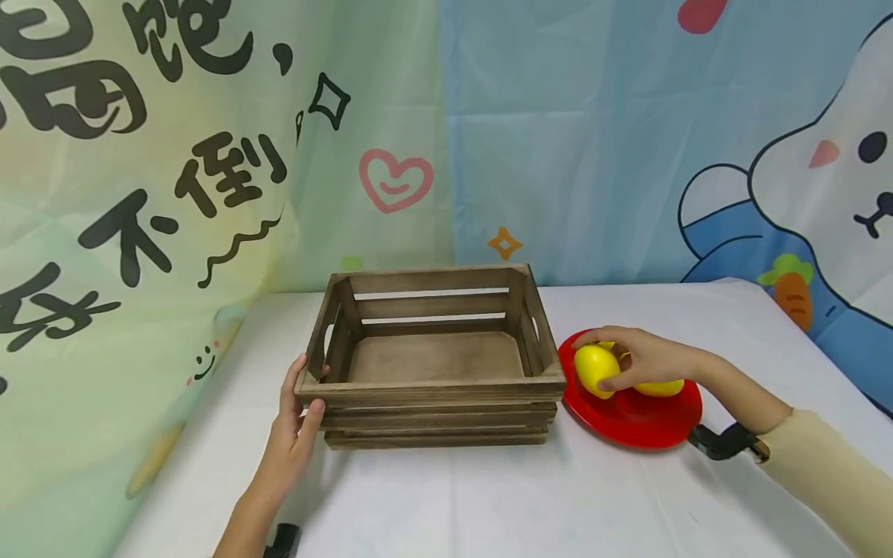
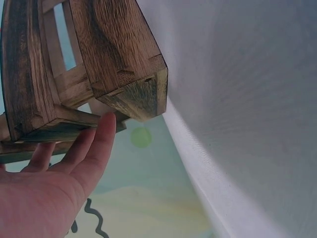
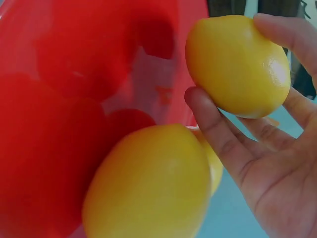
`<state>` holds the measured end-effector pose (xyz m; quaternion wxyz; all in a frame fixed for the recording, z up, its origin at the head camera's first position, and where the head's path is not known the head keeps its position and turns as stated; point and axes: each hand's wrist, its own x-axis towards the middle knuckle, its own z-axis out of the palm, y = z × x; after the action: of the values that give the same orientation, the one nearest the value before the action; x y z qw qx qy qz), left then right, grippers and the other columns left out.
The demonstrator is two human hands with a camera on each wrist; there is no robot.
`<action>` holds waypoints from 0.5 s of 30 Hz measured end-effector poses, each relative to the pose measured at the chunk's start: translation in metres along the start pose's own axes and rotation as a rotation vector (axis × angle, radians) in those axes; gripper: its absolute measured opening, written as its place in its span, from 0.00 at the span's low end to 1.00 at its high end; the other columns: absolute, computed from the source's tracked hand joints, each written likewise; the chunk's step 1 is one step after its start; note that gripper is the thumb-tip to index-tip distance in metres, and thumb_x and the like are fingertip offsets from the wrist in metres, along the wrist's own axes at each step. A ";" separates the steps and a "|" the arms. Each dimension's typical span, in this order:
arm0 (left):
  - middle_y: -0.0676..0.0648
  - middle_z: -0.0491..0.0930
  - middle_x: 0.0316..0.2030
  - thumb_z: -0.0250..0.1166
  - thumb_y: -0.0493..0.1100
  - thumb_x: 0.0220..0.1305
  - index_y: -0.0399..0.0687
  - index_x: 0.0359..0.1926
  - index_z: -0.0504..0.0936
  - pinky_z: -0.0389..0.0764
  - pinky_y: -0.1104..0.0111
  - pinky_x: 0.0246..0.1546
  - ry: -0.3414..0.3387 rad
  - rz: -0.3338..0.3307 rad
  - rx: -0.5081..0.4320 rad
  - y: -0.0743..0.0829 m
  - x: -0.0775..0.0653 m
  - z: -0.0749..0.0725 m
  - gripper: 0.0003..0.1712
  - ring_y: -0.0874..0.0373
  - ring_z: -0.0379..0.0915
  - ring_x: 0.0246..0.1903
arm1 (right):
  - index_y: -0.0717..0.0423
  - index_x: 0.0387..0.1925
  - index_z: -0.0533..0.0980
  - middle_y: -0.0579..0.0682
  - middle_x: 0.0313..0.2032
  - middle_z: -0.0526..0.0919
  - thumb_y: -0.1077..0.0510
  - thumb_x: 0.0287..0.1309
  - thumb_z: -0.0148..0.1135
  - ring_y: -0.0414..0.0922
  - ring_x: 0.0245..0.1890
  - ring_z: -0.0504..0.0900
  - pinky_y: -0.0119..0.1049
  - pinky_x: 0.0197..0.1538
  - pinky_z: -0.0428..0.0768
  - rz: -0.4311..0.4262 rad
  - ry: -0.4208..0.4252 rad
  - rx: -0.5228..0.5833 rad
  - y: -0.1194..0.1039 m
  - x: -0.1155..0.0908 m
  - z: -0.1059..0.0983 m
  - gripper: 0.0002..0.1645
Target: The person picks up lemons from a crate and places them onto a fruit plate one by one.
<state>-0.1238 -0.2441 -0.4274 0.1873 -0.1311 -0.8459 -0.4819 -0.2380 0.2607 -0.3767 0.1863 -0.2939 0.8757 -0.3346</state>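
A brown slatted wooden crate [image 1: 439,395] stands upright, its inside showing bare boards. My left hand [image 1: 289,426] grips its left front corner, thumb at the front and a fingertip showing inside the rim; the left wrist view has the fingers [image 2: 101,141] against the crate's end. To the right, my right hand [image 1: 645,358] holds a yellow lemon [image 1: 594,372] between thumb and fingers, over a red plate [image 1: 649,434]. Below that hand another lemon [image 1: 659,388] lies on the plate. In the right wrist view, a third lemon [image 3: 216,171] shows partly behind the nearer one.
A white cloth [image 1: 502,504] covers the table. The plate's left edge lies close beside the crate's right end. Behind stands a printed backdrop [image 1: 558,170] with lettering and a cartoon animal. A black wrist strap [image 1: 725,442] is on the right arm.
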 end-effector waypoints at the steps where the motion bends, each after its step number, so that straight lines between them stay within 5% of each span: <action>1: 0.42 0.69 0.66 0.49 0.31 0.73 0.56 0.77 0.44 0.73 0.70 0.51 -0.002 -0.006 0.007 0.001 0.000 0.000 0.38 0.71 0.61 0.63 | 0.58 0.61 0.69 0.58 0.54 0.74 0.57 0.49 0.74 0.56 0.51 0.72 0.45 0.46 0.80 -0.001 -0.005 -0.002 0.000 0.001 0.001 0.37; 15: 0.37 0.69 0.65 0.48 0.29 0.72 0.52 0.77 0.45 0.67 0.83 0.50 0.008 0.037 -0.031 0.001 -0.001 -0.001 0.38 0.75 0.60 0.63 | 0.56 0.63 0.68 0.58 0.57 0.72 0.59 0.52 0.73 0.56 0.53 0.69 0.41 0.48 0.78 0.035 -0.070 0.032 -0.002 0.010 0.005 0.37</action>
<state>-0.1220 -0.2446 -0.4264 0.1974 -0.1475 -0.8350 -0.4921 -0.2418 0.2508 -0.3805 0.2273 -0.2869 0.8682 -0.3349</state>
